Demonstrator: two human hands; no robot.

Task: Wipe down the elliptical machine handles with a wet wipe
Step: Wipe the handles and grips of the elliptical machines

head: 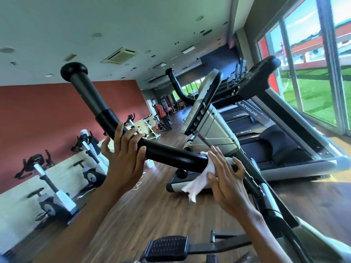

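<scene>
Wood floor, exercise bikes at left. Gripped handle mid-bar with left hand, fingers curled over. Pinched wipe round lower end with right hand, centre right. Ran diagonally to upper left; probably needed wiping stroke that way.

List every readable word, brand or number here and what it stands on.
"LATINUM": on the treadmill frame; anything before the L is hidden.
Small logos on the treadmill deck: too blurred to read.
Keys on the elliptical console: too small to read.
</scene>
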